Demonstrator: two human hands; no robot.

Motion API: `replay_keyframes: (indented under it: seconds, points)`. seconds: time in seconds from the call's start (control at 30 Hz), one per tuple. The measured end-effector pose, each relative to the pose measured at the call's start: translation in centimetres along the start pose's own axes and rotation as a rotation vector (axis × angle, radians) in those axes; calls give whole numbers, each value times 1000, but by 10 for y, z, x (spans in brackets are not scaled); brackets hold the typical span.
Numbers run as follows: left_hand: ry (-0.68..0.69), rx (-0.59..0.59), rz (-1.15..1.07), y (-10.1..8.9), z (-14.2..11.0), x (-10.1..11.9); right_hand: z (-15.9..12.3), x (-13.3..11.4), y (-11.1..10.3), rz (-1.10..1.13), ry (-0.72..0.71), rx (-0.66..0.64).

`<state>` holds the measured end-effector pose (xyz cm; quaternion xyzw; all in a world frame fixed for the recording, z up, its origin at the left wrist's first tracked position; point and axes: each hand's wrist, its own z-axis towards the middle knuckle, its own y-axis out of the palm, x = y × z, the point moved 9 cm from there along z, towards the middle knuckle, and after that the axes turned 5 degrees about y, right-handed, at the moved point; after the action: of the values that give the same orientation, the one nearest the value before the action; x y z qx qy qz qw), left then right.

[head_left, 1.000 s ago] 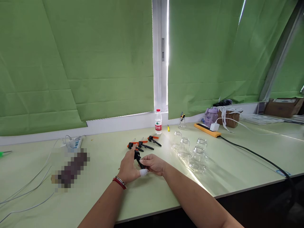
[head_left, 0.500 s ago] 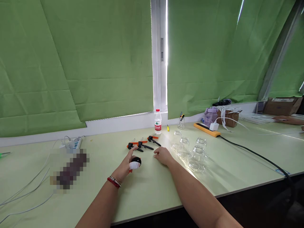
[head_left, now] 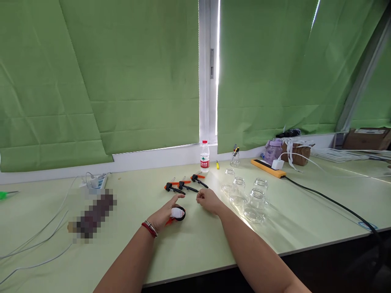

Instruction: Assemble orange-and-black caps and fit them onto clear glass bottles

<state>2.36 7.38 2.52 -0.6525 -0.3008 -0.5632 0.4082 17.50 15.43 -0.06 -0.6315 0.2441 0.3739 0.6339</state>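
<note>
Vs. 1 s ago, we've parted our hands: both were on the held tool [head_left: 183, 215] then, whereas now only our L hand [head_left: 165, 215] has it. Our R hand [head_left: 209, 200] has come away and is closer to the water bottle [head_left: 204, 159], straight out in front of it on our side. Vs. ½ s ago, little diff.: our L index has swung to the right, and the tool's turned a bit, so its round black end shows more as a rim than a full face. Another person's hand, then over the white rack [head_left: 339, 154] far R of the btl., has drawn off it.

L grip: closed round the tool, thumb w/ white wrap [head_left: 176, 212] partly over it. R grip: fingers curled in; can't tell if anything's b/w them.

Held tool's on our side of the btl. & to its L, above the table [head_left: 191, 248]. Looks black at the round end, w/ red-orange bits showing under the thumb; rest is hidden by our hand. Three other tools [head_left: 181, 185] lie in a loose row just front-L of the btl.: black bodies, long black handles, orange bars, thin shafts sticking out. Four clear glass jars [head_left: 239, 190] stand front-R of the btl., mouths up.
</note>
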Motion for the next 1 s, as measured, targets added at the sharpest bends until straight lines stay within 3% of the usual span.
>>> replay_keyframes:
  seconds: [0.13, 0.23, 0.43, 0.7, 1.0]
  points:
    - [-40, -31, -39, 0, 3, -4, -11, -23, 15, 536, -55, -194]
    - [-71, -26, -49, -3, 6, -9, -22, -41, 23, 728, -88, -329]
    - [-61, -30, -62, -3, 9, -10, -33, -59, 28, 711, -149, -323]
    - [-66, -18, -67, 0, 8, -5, -40, -80, 25, 540, -361, -249]
    - [-76, -28, -58, 2, 8, -2, -36, -81, 28, 537, -358, -297]
